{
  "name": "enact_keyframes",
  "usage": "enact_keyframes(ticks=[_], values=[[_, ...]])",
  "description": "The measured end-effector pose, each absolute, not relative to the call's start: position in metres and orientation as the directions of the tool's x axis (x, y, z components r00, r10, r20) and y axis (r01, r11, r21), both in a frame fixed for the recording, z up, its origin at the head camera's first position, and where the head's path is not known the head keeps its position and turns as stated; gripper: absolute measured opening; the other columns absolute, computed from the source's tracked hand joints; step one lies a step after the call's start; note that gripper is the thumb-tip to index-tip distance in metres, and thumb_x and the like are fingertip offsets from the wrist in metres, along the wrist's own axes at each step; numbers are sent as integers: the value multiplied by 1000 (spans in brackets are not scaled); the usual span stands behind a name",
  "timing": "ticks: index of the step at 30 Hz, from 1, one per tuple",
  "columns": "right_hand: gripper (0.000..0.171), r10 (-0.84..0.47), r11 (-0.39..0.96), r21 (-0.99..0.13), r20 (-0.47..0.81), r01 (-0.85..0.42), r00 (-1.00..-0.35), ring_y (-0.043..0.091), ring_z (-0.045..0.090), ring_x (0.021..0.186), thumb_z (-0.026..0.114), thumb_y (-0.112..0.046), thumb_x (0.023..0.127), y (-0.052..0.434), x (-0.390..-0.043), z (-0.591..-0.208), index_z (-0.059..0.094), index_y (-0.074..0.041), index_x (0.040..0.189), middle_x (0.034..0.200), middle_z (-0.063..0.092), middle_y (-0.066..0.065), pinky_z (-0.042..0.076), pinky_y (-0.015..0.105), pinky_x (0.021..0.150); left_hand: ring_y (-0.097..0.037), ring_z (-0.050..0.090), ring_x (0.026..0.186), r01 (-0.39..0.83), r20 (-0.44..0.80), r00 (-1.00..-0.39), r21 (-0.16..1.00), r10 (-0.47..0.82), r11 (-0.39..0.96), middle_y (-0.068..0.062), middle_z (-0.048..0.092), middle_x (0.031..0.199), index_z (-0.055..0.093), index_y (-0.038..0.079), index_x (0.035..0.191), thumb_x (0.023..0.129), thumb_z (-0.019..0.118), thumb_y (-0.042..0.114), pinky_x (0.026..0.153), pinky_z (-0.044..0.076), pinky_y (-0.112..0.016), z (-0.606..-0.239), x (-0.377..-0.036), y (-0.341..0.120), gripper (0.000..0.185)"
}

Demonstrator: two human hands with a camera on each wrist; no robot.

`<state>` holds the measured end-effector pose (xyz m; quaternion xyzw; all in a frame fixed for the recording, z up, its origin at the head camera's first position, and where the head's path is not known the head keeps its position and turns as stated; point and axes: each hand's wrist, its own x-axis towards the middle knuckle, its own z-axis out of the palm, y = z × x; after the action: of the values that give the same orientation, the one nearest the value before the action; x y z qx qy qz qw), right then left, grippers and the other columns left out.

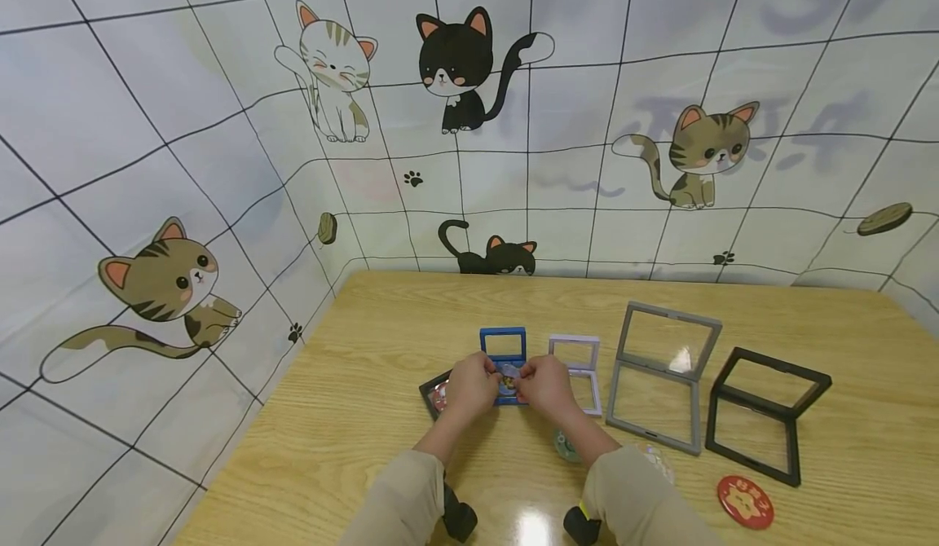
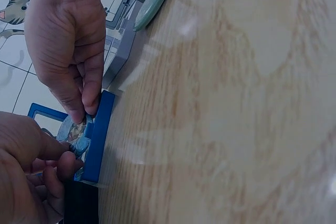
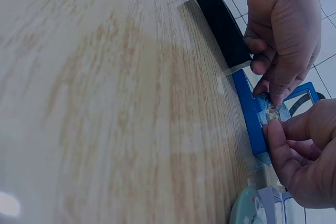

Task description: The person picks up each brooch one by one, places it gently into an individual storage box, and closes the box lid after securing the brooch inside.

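A blue floating display frame point(image 1: 503, 331) stands unfolded on the table, its lower half lying flat and its upper half raised. Over that lower half is a small round badge point(image 1: 509, 383), bluish with a brownish picture in the middle. My left hand point(image 1: 472, 387) pinches the badge's left edge, while the fingertips of my right hand point(image 1: 548, 389) pinch the opposite edge. Both wrist views show the badge point(image 2: 79, 128) close above the blue frame point(image 3: 249, 111). Fingers cover parts of its rim, so I cannot tell whether it touches the frame's film.
Left of the blue frame lies a black frame point(image 1: 428, 391) holding a reddish badge, partly hidden. To the right stand unfolded lilac point(image 1: 597, 395), grey point(image 1: 655, 438) and black point(image 1: 756, 463) frames. Nearer are a green badge point(image 1: 566, 448), a pale badge point(image 1: 660, 463) and a red badge point(image 1: 745, 502).
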<state>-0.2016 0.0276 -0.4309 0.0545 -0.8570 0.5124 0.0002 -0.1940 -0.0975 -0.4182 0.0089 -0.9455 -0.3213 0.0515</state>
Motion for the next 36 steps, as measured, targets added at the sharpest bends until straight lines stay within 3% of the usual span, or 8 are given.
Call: enact_keyframes(ticks=[25, 36], values=[[9, -50, 486, -866, 107, -118, -993, 13, 57, 43, 66, 8, 71, 25, -200, -434, 58, 7, 70, 54, 58, 7, 46, 23, 43, -16, 57, 63, 52, 171, -985, 489, -37, 871, -4, 63, 75, 66, 6, 80, 78, 66, 14, 49, 42, -27, -427, -195, -95, 8], [8, -67, 512, -852, 90, -111, -994, 14, 59, 44, 68, 5, 72, 25, -203, -436, 60, 6, 69, 56, 59, 7, 46, 24, 43, -14, 56, 63, -3, 121, -990, 460, -66, 888, -2, 62, 77, 66, 8, 80, 80, 66, 15, 49, 41, -29, -427, -195, -91, 7]])
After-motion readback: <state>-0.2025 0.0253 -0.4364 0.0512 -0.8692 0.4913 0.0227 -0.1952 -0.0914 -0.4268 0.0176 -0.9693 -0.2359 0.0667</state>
